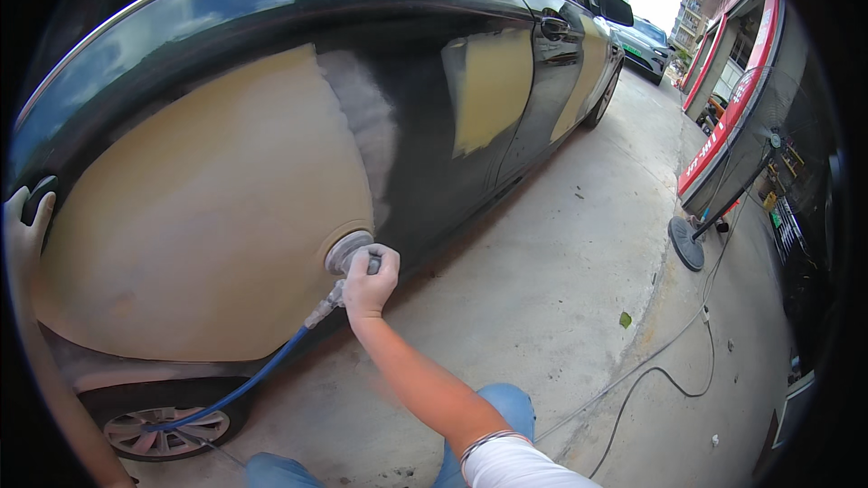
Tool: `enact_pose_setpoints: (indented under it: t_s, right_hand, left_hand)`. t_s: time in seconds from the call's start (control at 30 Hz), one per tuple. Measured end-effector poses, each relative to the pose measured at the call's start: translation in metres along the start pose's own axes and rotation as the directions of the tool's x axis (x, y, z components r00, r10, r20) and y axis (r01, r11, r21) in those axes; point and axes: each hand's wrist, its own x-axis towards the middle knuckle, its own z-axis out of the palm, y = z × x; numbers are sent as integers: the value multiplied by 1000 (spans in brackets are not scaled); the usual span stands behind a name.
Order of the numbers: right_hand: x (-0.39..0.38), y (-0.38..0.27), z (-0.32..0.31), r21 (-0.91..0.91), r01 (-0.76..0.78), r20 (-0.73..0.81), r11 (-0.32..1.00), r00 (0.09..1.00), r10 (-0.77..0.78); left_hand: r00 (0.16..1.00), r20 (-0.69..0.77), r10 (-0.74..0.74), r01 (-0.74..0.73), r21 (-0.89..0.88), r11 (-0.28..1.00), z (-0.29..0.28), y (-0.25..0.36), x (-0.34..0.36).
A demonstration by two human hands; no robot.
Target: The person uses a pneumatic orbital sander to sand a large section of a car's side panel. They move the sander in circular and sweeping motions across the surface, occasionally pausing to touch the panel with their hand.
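Note:
My right hand (369, 282) is closed round the grip of a round air sander (347, 251). Its disc meets the lower right part of a large tan filler patch (208, 208) on the dark car's side (420, 117). From the sander a blue air hose (264, 370) runs down to the left, past the wheel (167, 429). At the left rim of the head view, my left hand (25, 228) has its fingers about a dark, rounded piece that looks like the car's door handle (41, 199). Part of that hand is cut off by the rim. Pale dust coats both hands.
A smaller yellow filler patch (493, 86) lies further forward on the car, before another door handle (554, 27). On the concrete to the right stand a fan's round base (687, 244) and a trailing cable (665, 370). A silver car (646, 45) is parked beyond.

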Motion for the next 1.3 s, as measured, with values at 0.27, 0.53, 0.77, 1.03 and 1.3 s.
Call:
enact_pose_setpoints:
  t_s: [0.27, 0.53, 0.77, 1.03, 1.3]
  right_hand:
    - [17, 12, -1, 16, -166, -37, 986, 985, 166]
    - [19, 10, -3, 37, -250, 4, 967, 968, 250]
    - [26, -25, -1, -24, 87, 44, 996, 995, -86]
    - [13, 36, -13, -83, -75, -11, 994, 997, 74]
    - [48, 23, -12, -97, -67, 3, 993, 998, 67]
  left_hand:
    - [996, 86, 3, -4, 11, 1000, -20, 9, -9]
    - [995, -47, 86, -85, 18, 996, -24, 25, -6]
    - [997, -22, 68, -66, 53, 996, -20, 14, -9]
    - [999, -18, 42, -42, 10, 999, -20, 20, -7]
    - [996, 88, -21, 18, 24, 1000, -29, 28, -7]
